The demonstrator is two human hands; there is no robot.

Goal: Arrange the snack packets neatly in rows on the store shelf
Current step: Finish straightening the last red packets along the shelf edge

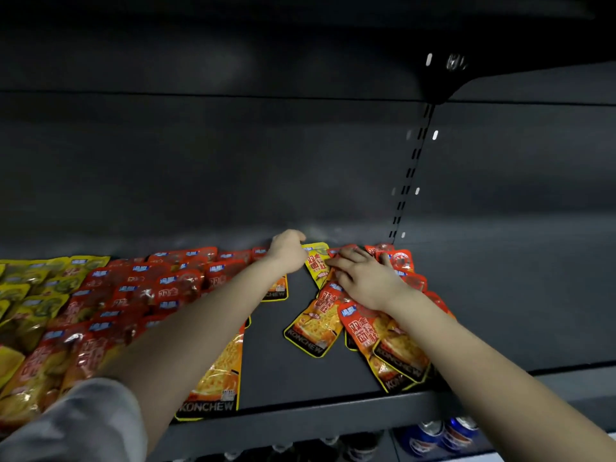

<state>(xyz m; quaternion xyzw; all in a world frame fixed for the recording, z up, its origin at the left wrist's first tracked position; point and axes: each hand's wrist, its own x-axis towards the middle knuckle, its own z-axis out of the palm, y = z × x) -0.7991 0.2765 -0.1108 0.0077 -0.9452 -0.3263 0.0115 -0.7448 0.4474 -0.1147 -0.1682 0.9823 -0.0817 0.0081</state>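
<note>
Red and orange snack packets (160, 291) lie in overlapping rows on the left of the dark shelf (276, 368). A loose heap of orange packets (376, 331) spreads at the right. My left hand (287, 250) reaches to the back of the shelf, fingers curled down at the top edge of a yellow-topped packet (316, 263); what it grips is hidden. My right hand (361, 278) lies flat with spread fingers on the heap, fingertips touching that same packet.
Yellow packets (30, 281) fill the far left. One long orange packet (216, 378) lies at the front edge under my left forearm. A slotted upright (411, 168) divides the back wall. Blue cans (440, 435) stand on the shelf below.
</note>
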